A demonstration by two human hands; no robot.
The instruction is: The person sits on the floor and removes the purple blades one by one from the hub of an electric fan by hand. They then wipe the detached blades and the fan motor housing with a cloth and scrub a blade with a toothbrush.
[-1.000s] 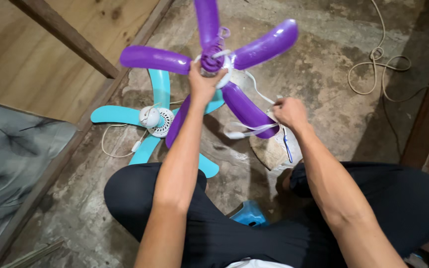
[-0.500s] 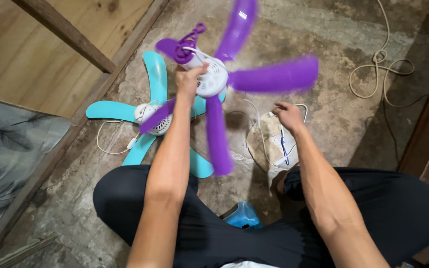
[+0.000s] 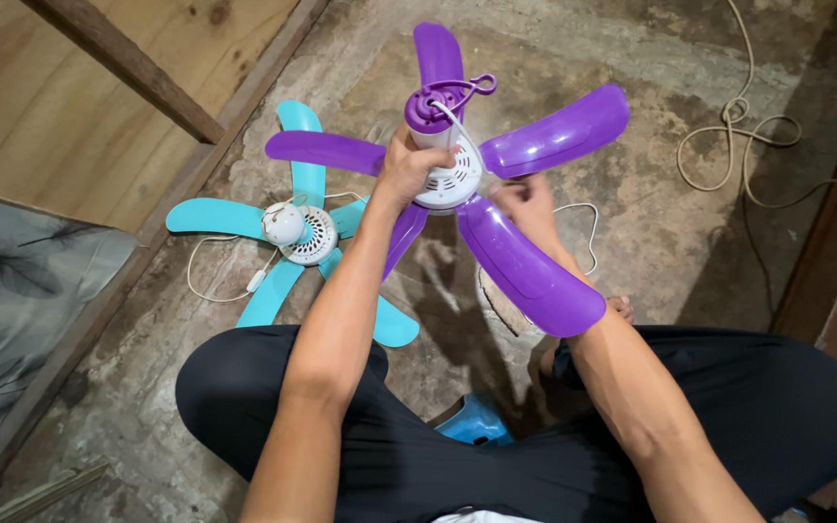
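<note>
Seen from above, a person sits cross-legged on a rough concrete floor and holds a small purple fan up in front of them, over the lap and clear of the floor. The left hand is closed around the fan's white motor housing, fingers wrapped on its near side, with the purple hanging hook pointing up and away. Half a second ago the purple blades were a spinning blur; now they are sharp and still, spread like petals, one long blade reaching down toward the right forearm. The right hand, which a moment ago was down at the worn stone patch on the floor by the white cord, has come up to the fan and sits against the housing's right side, partly hidden behind that blade; its fingers look curled toward the body, but how tightly it grips cannot be told. This suggests the fan has been steadied and is now handled with both hands instead of one. On the floor just left of the raised fan lies a second fan, turquoise, flat, with its own thin white wire looping beside it. A coil of pale rope lies well apart at upper right. A plywood wall rises at left, with grey patterned cloth below it.
</note>
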